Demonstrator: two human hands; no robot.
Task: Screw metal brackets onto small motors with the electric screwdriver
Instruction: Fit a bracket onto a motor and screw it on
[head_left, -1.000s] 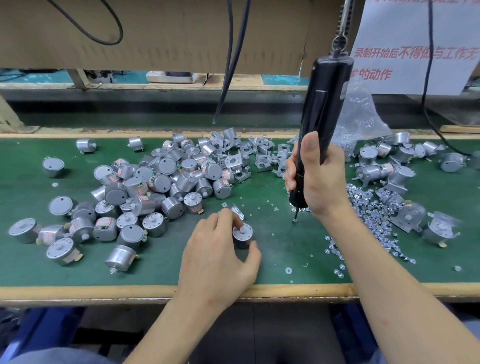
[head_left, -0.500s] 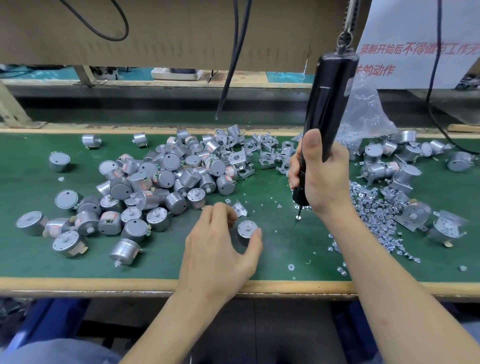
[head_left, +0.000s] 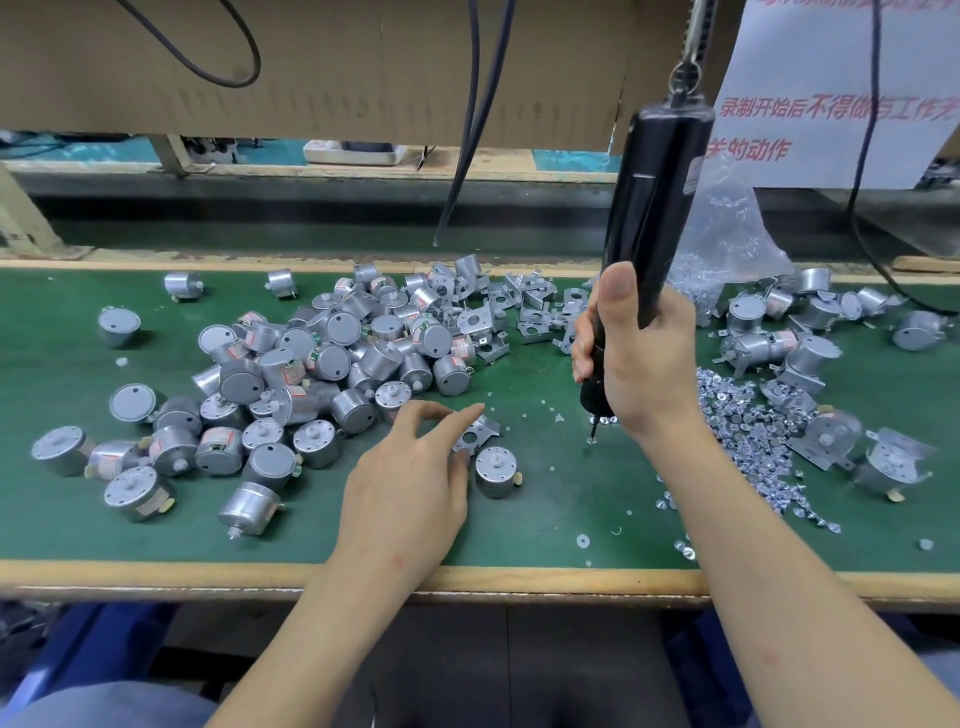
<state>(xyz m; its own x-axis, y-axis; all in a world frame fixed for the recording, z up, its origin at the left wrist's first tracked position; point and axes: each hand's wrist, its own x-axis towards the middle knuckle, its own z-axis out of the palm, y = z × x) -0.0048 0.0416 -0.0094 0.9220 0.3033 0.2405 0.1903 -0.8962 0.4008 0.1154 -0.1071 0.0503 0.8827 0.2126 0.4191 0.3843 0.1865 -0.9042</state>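
One motor (head_left: 496, 470) stands upright on its flat end on the green mat (head_left: 545, 499), near the front edge and apart from the heap of motors (head_left: 322, 364) to its left. Touching it on the far-left side lies a single bracket (head_left: 475, 434). The left hand (head_left: 410, 483) is over that bracket, index finger stretched to its far edge and thumb by its near edge; whether the two already pinch it I cannot tell. The right hand (head_left: 639, 358) is wrapped round the lower body of the hanging electric screwdriver (head_left: 660, 208), thumb up along the barrel. The tool is nearly upright, and its bit points down at a screw (head_left: 590, 440) on the mat, just right of the motor, with the loose screws (head_left: 748, 415) spread farther right. The step in hand looks like the start of a fresh unit: fetching the bracket while the bit picks up a screw. Next, I judge, the bracket must be seated squarely on the motor's face with the holes lined up. The left hand must then steady both while the loaded bit comes across and drives straight down. More brackets (head_left: 519, 306) wait at the far centre, and bracketed motors (head_left: 831, 441) lie at the right.
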